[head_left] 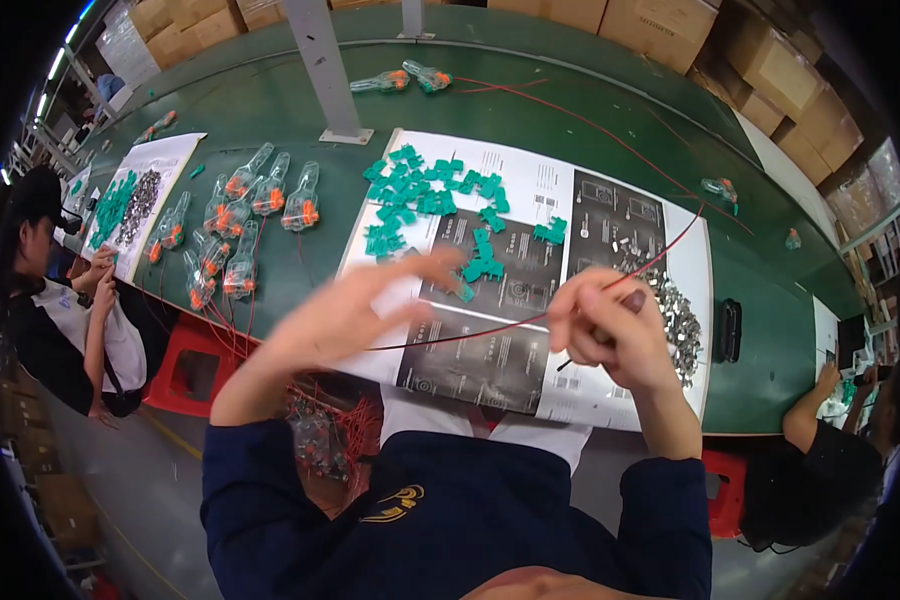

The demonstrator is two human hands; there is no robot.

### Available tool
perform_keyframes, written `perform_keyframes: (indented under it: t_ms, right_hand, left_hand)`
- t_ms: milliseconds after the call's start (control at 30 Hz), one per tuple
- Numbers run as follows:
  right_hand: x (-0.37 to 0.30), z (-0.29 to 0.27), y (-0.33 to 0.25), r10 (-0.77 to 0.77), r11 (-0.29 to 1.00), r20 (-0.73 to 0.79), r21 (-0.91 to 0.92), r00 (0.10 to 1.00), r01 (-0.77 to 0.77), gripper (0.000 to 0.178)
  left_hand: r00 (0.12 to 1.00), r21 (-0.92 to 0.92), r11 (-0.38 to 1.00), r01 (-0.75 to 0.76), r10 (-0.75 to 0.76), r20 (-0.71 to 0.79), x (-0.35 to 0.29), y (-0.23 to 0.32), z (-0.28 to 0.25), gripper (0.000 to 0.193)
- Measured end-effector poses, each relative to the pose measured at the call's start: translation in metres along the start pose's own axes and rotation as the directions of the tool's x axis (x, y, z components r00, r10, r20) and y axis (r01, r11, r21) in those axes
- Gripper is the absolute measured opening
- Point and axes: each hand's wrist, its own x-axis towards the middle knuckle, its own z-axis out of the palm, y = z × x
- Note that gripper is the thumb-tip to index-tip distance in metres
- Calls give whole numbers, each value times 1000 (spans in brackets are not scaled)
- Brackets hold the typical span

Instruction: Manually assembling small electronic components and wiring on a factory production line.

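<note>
My left hand [355, 305], smeared by motion, is stretched over the left of the printed sheet, fingers apart. Its fingertips are close to a green plastic piece [465, 293] at the near end of a loose group of green plastic pieces [435, 200]; contact cannot be told. My right hand [615, 325] is closed round a thin red wire [680, 238] above the sheet's right half. From it the wire runs up and right, and a darker length passes left below my left hand. A short black tip [566, 366] shows under the right fingers. A brown oval at the right thumb is unclear.
Small metal parts [682, 330] are heaped right of my right hand. Clear plastic casings with orange parts [235, 215] and red wires lie left on the green table [530, 100]. A metal post [325, 70] rises behind. People sit at both sides; a black case [730, 330] lies right.
</note>
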Motion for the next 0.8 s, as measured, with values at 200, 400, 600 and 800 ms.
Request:
perform_keyframes:
  t_ms: [200,400,600,800]
  right_hand:
    - [-41,-22,5,-109,992,-223,39,969,121,25]
    - [-84,-53,36,-108,958,-546,-282,831,-61,23]
    - [-72,26,137,222,959,-99,-159,970,-236,28]
    - [-47,65,159,278,922,-16,-275,961,-271,27]
  left_hand:
    - [850,28,1000,-10,-7,526,-45,23,43,27]
    - [329,577,785,226,-619,713,-125,-52,55,25]
    - [932,-114,941,318,-288,221,-75,-13,76,29]
    - [905,-491,781,385,-423,36,-23,7,113,26]
